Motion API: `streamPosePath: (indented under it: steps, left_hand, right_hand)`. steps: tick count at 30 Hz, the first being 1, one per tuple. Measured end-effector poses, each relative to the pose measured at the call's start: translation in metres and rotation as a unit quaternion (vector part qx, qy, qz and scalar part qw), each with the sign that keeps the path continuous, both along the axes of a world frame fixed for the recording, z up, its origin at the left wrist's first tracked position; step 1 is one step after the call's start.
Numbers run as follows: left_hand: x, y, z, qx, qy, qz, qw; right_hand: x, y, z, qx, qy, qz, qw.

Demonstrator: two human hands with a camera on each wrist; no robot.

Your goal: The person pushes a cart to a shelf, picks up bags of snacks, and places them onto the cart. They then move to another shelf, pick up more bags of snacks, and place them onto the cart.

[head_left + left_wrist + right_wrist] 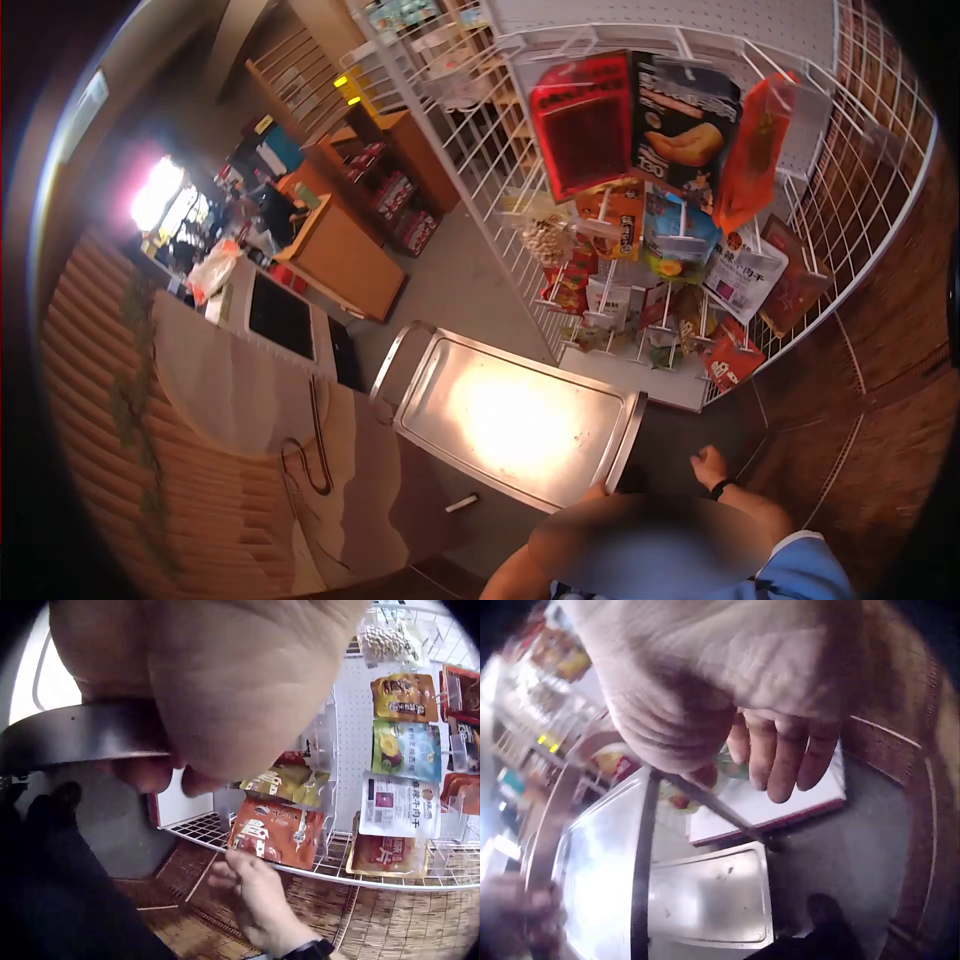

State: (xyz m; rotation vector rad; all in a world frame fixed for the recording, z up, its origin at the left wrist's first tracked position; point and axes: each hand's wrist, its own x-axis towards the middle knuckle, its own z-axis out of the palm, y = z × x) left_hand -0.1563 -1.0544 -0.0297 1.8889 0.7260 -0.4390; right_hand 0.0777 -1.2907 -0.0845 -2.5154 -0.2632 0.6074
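A stainless steel trolley (420, 425) stands in front of me; a lower shelf (705, 900) shows in the right wrist view. My left hand (225, 682) grips the metal bar (90, 735) at its near end, fingers curled beneath. In the head view only a bit of that left hand (597, 492) shows at the trolley's corner. My right hand (708, 467), with a black wristband, hangs beside the trolley's near right corner. Its fingers (784, 765) dangle loosely curled with nothing in them. From the left wrist, the right hand (259, 900) appears just below a red snack packet (277, 832).
A white wire rack (480, 130) with several hanging snack packets (585, 125) rises ahead and to the right. Woven matting (880, 400) covers the right side. Wooden cabinets (345, 260) and a white counter (235, 310) stand back left. A white stick-like object (462, 503) is beside the trolley.
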Motion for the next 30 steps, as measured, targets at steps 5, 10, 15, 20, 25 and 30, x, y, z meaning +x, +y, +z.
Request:
streamPosePath:
  steps: [5, 10, 15, 20, 25, 30]
  left_hand:
    - [-0.117, -0.011, -0.014, -0.063, 0.0, 0.046, 0.997]
    - [-0.234, -0.003, 0.059, 0.038, 0.138, 0.025, 0.989]
    - [-0.353, -0.015, 0.056, 0.254, 0.214, 0.142, 0.933]
    - [-0.38, -0.05, 0.059, 0.327, 0.215, 0.309, 0.867]
    - [-0.355, -0.077, 0.045, 0.344, 0.184, 0.259, 0.883]
    - [-0.348, -0.078, 0.038, 0.368, 0.155, 0.309, 0.863]
  right_hand:
    - [-0.024, -0.084, 0.006, -0.17, 0.143, 0.15, 0.963]
    - [-0.037, -0.099, -0.016, -0.19, 0.17, 0.267, 0.929]
    - [-0.028, -0.045, -0.032, -0.011, 0.229, 0.16, 0.96]
    - [-0.027, 0.022, -0.005, 0.077, 0.188, 0.165, 0.965]
    - [-0.045, 0.036, 0.019, 0.055, 0.185, 0.177, 0.965]
    - [-0.055, -0.01, 0.012, -0.021, 0.135, 0.224, 0.965]
